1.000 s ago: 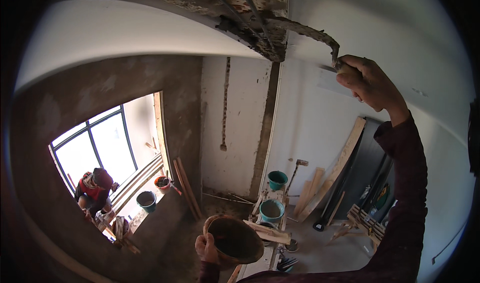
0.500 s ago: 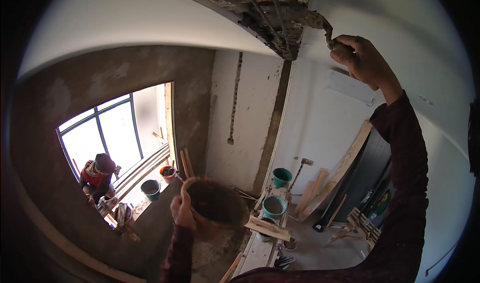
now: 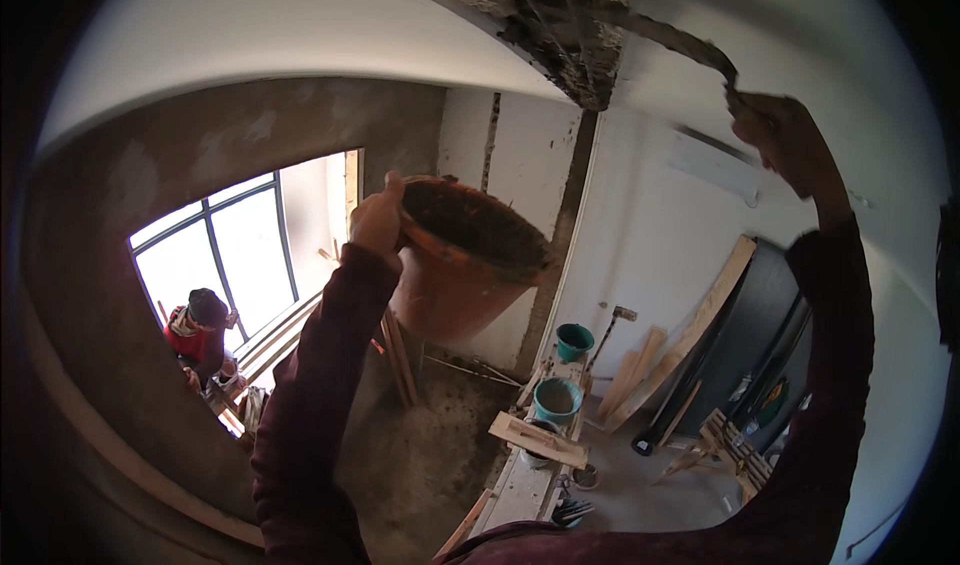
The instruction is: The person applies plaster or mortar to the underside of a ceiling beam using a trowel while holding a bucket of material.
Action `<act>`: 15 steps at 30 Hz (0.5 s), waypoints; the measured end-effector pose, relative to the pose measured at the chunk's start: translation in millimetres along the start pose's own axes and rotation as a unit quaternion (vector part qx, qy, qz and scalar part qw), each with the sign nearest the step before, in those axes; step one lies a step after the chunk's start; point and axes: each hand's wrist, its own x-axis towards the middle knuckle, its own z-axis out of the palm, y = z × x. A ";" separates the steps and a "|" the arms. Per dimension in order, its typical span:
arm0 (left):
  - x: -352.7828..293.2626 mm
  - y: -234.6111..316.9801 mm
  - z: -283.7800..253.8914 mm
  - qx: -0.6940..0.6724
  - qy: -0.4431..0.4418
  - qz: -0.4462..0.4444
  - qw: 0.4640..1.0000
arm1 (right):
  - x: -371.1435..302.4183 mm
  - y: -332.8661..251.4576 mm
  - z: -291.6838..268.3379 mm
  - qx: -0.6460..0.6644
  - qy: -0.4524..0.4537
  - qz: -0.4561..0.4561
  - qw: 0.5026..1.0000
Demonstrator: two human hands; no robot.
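My left hand [image 3: 379,221] grips the rim of an orange bucket [image 3: 455,290], lifted to about head height and tilted. Dark mortar coats its inside. High on the right, my right hand [image 3: 790,143] is closed around the handle of a mortar-smeared trowel [image 3: 688,43]. The trowel reaches left toward a rough channel [image 3: 590,50] in the ceiling, where thin bars or conduits run. Its far end blends into the dark channel, so I cannot tell whether it touches.
Below, a plank [image 3: 510,500] bears a green bucket [image 3: 574,342], a teal bucket [image 3: 557,397] and a wooden float [image 3: 538,439]. Boards [image 3: 690,340] lean against the right wall. At the window on the left sits another person [image 3: 205,330].
My left hand has raised the bucket from low down to near the ceiling channel. My right hand and the trowel have shifted right and slightly down.
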 end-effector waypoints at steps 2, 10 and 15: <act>-1.7 0.2 18.5 -0.039 -0.010 -0.009 0.999 | -5.9 16.1 -0.1 -0.012 0.036 -0.046 0.998; -24.2 -8.9 42.0 0.050 -0.020 -0.021 0.998 | 34.7 12.0 25.9 -0.152 -0.019 -0.141 0.978; -37.7 -32.8 21.4 0.100 0.008 -0.021 0.995 | 50.6 5.1 36.2 -0.113 0.033 -0.218 0.969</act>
